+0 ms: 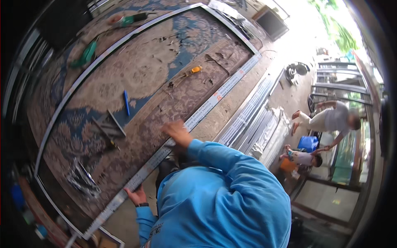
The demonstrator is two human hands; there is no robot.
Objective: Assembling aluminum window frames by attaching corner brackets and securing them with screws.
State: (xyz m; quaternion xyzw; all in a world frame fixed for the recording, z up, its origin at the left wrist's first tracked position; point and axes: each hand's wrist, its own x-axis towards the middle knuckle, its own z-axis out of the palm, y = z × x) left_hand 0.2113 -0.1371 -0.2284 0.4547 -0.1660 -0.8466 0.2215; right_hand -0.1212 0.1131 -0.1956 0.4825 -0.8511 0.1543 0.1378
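Note:
A large metal frame with printed protective film on its near bar lies over a patterned carpet. At the bar's lower left part, my left hand grips the edge, thumb on top and the other fingers partly hidden. My right hand is over the same bar farther along, smeared by motion, so its fingers do not show clearly. Inside the frame, nearest to my hands, are a grey triangular square, a yellow-and-black-handled tool and a blue pen-like stick. A yellow-handled screwdriver lies farther off.
Green tools rest at the upper left, and crumpled clear plastic lies at the lower left. Long wrapped metal profiles are stacked to my right. Beyond them are a person, a smaller person and a blue container.

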